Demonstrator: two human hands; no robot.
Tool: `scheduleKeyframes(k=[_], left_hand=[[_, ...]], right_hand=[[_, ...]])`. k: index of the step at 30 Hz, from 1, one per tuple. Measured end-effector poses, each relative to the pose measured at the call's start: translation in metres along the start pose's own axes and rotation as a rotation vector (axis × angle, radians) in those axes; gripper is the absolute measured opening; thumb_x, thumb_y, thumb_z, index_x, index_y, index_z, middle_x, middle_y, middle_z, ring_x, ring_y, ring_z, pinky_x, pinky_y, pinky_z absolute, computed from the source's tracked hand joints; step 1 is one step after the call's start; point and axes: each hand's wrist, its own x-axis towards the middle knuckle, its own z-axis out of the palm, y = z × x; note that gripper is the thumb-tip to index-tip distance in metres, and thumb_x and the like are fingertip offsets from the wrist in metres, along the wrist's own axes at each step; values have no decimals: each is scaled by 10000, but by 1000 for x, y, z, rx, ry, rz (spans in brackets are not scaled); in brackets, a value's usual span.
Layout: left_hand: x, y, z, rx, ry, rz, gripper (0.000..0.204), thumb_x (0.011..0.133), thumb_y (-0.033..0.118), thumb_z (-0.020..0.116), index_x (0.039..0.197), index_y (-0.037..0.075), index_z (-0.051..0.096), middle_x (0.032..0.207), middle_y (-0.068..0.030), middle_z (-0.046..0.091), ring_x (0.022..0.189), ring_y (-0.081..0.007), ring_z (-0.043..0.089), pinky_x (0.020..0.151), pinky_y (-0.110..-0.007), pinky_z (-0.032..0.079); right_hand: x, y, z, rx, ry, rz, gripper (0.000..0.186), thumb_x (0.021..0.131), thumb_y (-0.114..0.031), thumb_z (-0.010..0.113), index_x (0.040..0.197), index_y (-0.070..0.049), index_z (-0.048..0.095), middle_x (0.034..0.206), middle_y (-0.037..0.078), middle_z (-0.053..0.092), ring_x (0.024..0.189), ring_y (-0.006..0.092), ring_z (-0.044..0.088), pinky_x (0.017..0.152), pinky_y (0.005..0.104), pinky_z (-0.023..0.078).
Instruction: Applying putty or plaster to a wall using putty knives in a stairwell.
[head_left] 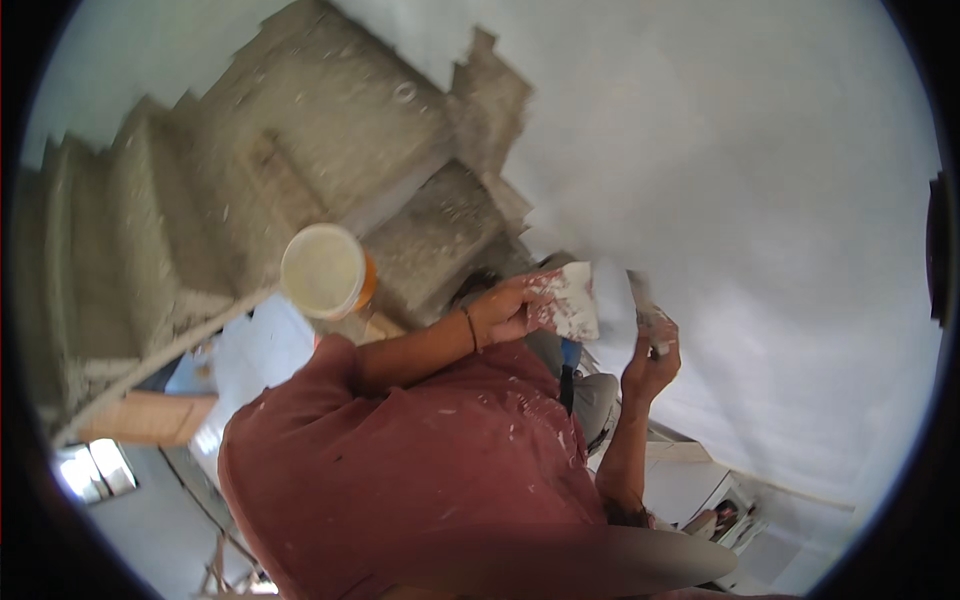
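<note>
My left hand point(500, 313) is closed around the edge of a flat reddish plate point(545, 300), its face smeared with white filler point(576, 305). To its right, my right hand point(652, 368) grips a putty knife point(641, 292), with the blade pointing up and away. A gap separates the blade from the plate. The knife is close to the pale wall point(760, 220), but I cannot tell whether it touches. My fingers partly hide the knife's handle.
An orange bucket point(369, 283) with a white rim and pale contents stands left of my left forearm. Bare concrete stairs point(150, 230) descend at the left from a dusty landing point(330, 100). A wooden panel point(150, 417) lies lower left. White boxy items point(680, 475) sit lower right.
</note>
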Motion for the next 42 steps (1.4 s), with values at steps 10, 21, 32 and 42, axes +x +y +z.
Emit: scheduleKeyframes(k=[10,21,32,42], left_hand=[[-110,35,7,-52,-68,588,434,938,87,570,1355,84,451,1237,-137,587,1038,-237,635,903,-430,536],[-326,117,-40,56,479,1704,465,1004,236,463,1376,-27,371,1366,-270,456,1320,-429,403,1148,-525,321],[-268,140,-71,207,952,1560,549,1029,409,370,1432,46,284,1281,-251,535,1187,-407,553,1068,-508,428],[-256,119,-121,387,1101,1528,363,1058,273,361,1290,10,454,1194,-136,616,1057,-202,621,908,-313,505]], right_hand=[[35,41,21,-196,-289,7,210,906,-23,553,1084,22,654,971,162,694,829,231,681,757,330,556],[67,-19,120,88,-667,-11,170,911,-105,643,1005,34,669,823,37,661,732,91,611,603,283,549],[24,-179,275,134,-870,-944,312,729,-102,639,1035,-51,669,897,115,655,856,284,646,745,389,540],[3,-173,330,-39,-1182,-1351,318,744,-212,629,1019,-65,696,1034,110,667,1085,267,602,1055,440,402]])
